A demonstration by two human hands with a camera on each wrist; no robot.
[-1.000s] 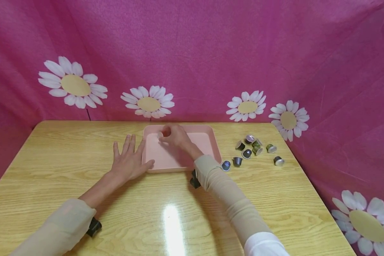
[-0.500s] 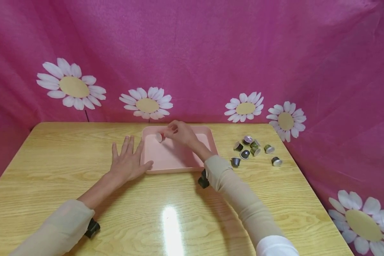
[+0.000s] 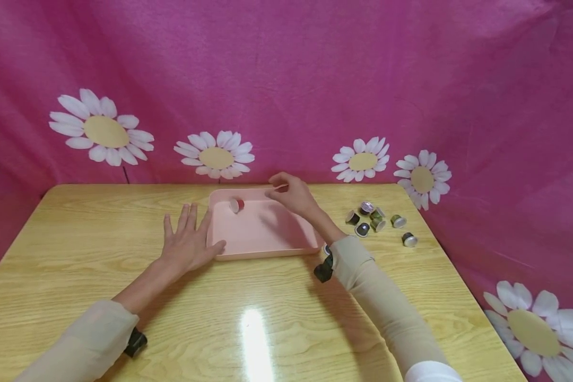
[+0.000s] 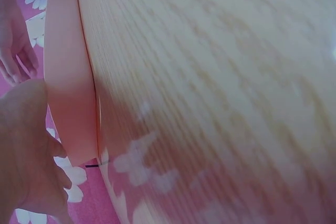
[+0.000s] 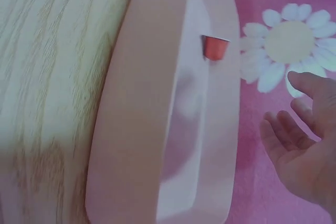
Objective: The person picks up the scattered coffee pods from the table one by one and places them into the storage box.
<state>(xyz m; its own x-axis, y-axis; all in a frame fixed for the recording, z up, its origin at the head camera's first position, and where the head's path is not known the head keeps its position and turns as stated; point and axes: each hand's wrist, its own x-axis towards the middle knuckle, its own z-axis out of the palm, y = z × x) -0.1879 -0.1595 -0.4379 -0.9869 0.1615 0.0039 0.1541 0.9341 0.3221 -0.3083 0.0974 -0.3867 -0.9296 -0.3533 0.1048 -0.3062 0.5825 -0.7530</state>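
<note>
A red coffee capsule with a pale lid lies on its side near the back left corner of the pink tray; in the right wrist view the same red capsule shows by the tray wall. My right hand hovers over the tray's back right part, fingers loosely bent and holding nothing. At the tray's left side my left hand rests with fingers spread, its thumb over the front left rim. The left wrist view shows that hand against the tray's outer wall.
Several coffee capsules in black, green and purple lie loose on the wooden table right of the tray. One more capsule is partly hidden behind the right wrist. A pink flowered cloth hangs behind the table.
My right hand has let go of the red capsule and moved up and right, away from it. The capsule now lies in the tray. My left hand has stayed at the tray's left side.
</note>
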